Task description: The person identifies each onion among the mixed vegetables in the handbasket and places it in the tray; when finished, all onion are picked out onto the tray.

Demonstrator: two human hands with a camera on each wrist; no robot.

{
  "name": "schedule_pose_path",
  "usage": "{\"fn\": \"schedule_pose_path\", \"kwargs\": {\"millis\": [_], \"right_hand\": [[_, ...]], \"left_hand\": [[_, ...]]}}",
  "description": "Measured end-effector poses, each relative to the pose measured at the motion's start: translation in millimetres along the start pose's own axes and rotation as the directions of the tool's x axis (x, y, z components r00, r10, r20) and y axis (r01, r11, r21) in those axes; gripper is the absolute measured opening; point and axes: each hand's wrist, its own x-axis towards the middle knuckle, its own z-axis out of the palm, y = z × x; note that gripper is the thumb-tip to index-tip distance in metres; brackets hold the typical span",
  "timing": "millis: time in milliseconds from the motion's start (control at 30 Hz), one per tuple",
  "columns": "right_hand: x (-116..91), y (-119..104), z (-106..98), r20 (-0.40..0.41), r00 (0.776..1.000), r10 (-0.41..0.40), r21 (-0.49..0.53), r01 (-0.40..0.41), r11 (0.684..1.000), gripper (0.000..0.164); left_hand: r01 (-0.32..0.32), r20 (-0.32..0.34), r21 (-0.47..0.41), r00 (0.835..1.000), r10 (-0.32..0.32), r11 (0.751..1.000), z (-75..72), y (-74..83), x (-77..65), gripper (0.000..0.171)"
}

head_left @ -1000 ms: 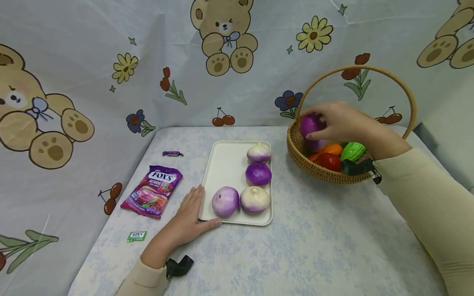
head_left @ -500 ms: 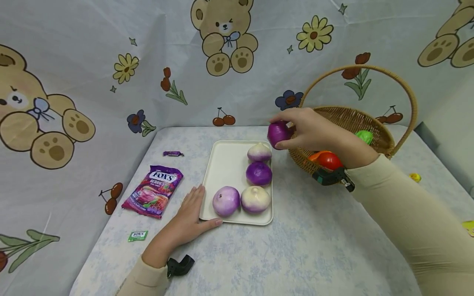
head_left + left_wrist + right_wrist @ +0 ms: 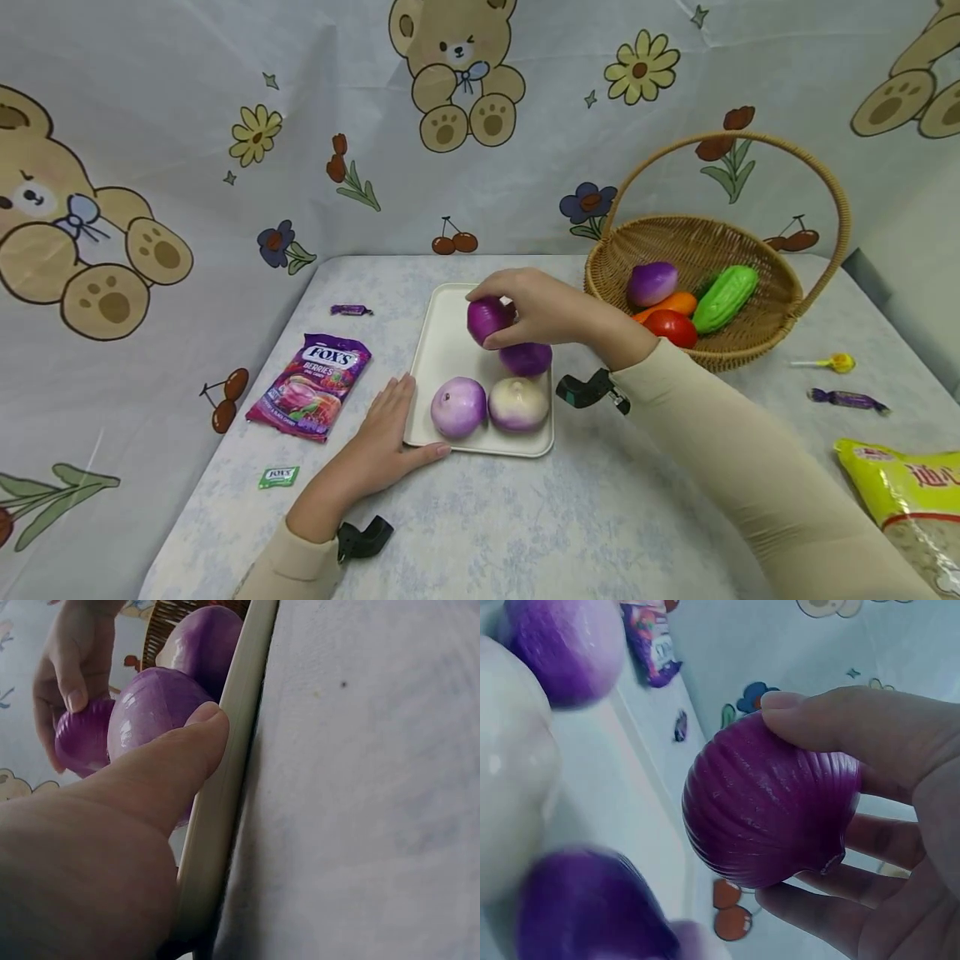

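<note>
My right hand (image 3: 536, 308) grips a dark purple ribbed toy onion (image 3: 765, 802) between thumb and fingers, over the far part of the cream tray (image 3: 442, 333). On the tray lie a pale purple round vegetable (image 3: 458, 407), a white-and-purple one (image 3: 518, 405) and a deep purple one (image 3: 526, 359). The right hand hides another pale one at the far right corner. My left hand (image 3: 386, 429) rests with straight fingers along the tray's left edge. Its thumb (image 3: 187, 750) lies across the near rim, close to the pale purple vegetable.
Right of the tray stands a wicker basket (image 3: 772, 325) with a tall handle, holding a purple vegetable, orange and red ones, and a green one (image 3: 725, 298). A candy bag (image 3: 311, 387) and small sweets lie left. A lollipop (image 3: 832, 362), wrapped candy (image 3: 847, 400) and yellow bag (image 3: 907, 500) lie right.
My right hand has lifted the purple onion out of the basket and carried it left over the tray. The left hand has stayed at the tray's edge.
</note>
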Motion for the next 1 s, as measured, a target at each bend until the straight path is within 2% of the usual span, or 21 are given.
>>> {"fn": "schedule_pose_path", "kwargs": {"millis": [233,500,767,1000], "right_hand": [[13.4,1.0,30.4,0.093,0.996,-0.006,-0.038,0.01,0.999,0.061],[19.3,3.6,49.5,0.23,0.97,0.075,-0.086,-0.056,0.995,0.062],[19.4,7.1,57.8,0.238,0.97,0.051,-0.096,-0.029,0.995,0.055],[18.3,7.1,59.7,0.237,0.97,0.045,-0.104,-0.021,0.994,0.054]], "left_hand": [[-0.016,-0.004,0.013,1.0,0.016,1.0,0.7,0.3,0.4,0.124],[-0.013,-0.003,0.007,1.0,0.013,1.0,0.1,2.4,-0.6,0.123],[-0.025,-0.012,0.005,1.0,0.025,1.0,0.6,0.4,-0.3,0.122],[-0.009,-0.008,0.009,1.0,0.009,1.0,0.4,-0.1,-0.6,0.124]]}}
